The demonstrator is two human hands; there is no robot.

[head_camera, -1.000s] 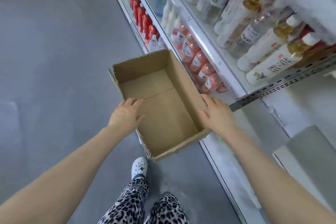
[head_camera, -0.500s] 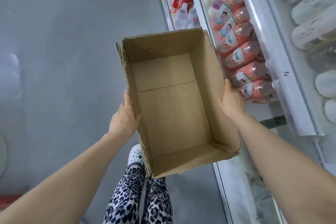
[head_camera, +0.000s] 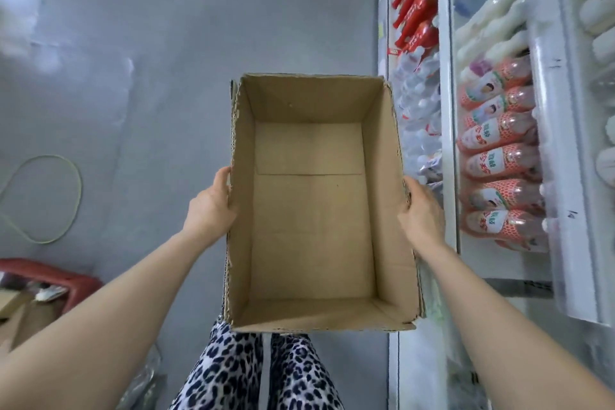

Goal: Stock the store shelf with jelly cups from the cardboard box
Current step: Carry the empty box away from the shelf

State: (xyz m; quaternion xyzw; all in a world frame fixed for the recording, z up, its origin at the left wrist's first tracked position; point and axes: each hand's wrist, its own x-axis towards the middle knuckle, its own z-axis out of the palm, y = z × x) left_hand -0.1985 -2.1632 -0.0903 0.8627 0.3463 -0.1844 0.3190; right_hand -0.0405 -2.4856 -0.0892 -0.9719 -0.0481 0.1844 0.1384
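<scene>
The cardboard box (head_camera: 312, 230) is held up over the grey floor (head_camera: 139, 83), its bare bottom showing. The left hand (head_camera: 211, 206) grasps its left wall and the right hand (head_camera: 422, 211) its right wall. That right wall hangs near the shelf (head_camera: 447, 116) front edge, and open floor spreads leftward.

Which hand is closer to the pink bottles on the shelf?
The right hand, holding the cardboard box by the wall nearest the shelf, beside the pink bottles. The left hand holds the opposite wall, over the grey floor.
</scene>
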